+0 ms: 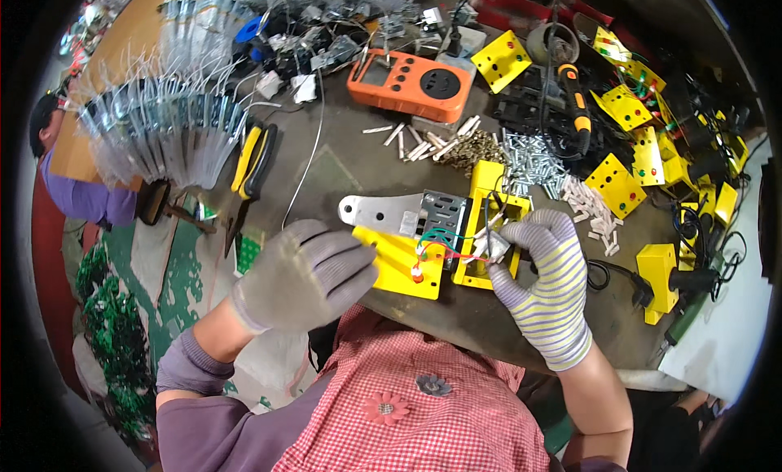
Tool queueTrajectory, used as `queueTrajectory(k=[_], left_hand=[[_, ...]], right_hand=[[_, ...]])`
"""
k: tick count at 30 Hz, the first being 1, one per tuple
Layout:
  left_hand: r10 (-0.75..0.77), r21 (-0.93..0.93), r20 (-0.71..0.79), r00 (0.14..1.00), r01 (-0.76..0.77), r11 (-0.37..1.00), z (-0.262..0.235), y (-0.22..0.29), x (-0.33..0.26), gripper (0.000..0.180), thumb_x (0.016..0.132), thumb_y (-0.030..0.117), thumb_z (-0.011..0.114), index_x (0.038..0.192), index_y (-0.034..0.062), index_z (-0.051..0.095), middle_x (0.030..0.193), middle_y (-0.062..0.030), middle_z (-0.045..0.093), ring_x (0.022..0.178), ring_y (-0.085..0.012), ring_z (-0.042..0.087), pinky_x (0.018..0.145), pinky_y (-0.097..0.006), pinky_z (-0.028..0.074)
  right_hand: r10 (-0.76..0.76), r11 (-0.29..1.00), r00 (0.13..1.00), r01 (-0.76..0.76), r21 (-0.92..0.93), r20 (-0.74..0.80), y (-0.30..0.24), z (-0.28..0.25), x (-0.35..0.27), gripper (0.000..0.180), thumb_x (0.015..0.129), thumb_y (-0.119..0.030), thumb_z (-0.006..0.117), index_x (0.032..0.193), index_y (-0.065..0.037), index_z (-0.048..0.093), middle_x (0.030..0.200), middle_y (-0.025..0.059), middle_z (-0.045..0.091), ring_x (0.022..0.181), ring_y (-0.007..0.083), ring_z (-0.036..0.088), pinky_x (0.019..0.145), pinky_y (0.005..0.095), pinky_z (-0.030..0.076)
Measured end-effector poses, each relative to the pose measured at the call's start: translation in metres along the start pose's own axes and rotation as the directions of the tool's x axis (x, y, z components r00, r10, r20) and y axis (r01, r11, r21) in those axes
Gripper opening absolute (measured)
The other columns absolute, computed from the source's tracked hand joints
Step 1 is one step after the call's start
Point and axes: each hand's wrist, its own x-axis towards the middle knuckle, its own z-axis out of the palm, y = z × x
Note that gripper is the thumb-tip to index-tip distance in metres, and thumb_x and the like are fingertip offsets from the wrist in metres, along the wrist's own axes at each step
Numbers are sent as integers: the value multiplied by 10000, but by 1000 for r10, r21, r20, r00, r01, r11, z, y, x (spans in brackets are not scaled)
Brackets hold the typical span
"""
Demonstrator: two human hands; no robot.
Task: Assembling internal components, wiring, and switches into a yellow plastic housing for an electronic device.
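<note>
While the plate (393, 267) sits near the front edge of the bench (342, 126), its red and green wires (456, 252) run right to the yellow frame (487, 179). Right hand (550, 281): thumb and forefinger pinching a small silvery part (495, 245) at the wire ends, over the frame. Left hand (305, 276): fingers bent over the plate's left edge, thumb hidden, so can't tell whether that grip is pinching. Bracket (391, 212) lies just behind the plate, perforated end beside the frame.

Reads to me as seating the wired part in the frame, plate not yet fastened. Next move probably calls for a steady right pinch, plate held close, no tug on the wires.

Further out: screws (529, 164) behind the frame, white sleeves (593, 211) to its right, orange meter (411, 85) beyond, pliers (254, 161) off left, more yellow plates (617, 185) at right, some with coloured lights.
</note>
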Motion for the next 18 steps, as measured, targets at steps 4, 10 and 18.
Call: queueTrajectory(k=[4,10,18], left_hand=[[50,-544,-163,985,-132,828,-46,-23,52,123,754,189,759,847,163,683,1002,33,677,929,-173,636,787,-390,473],[110,-955,-134,985,-158,250,11,-26,153,106,844,200,717,883,131,647,904,8,652,854,-237,628,768,-394,465],[161,-874,84,983,-5,485,38,-40,147,104,881,203,709,886,155,616,826,29,633,776,-208,616,1000,-488,400]], right_hand=[[11,999,997,-14,-43,-71,-5,4,-9,368,676,-48,806,1024,-61,687,922,129,598,839,313,618,724,389,507],[386,861,914,-309,403,-123,-8,31,-29,311,696,-166,807,969,-52,710,889,130,623,744,314,629,662,371,510],[203,924,927,-288,253,316,-18,-36,-21,756,633,-384,870,1239,-3,626,1150,187,588,1054,377,597,915,429,505]])
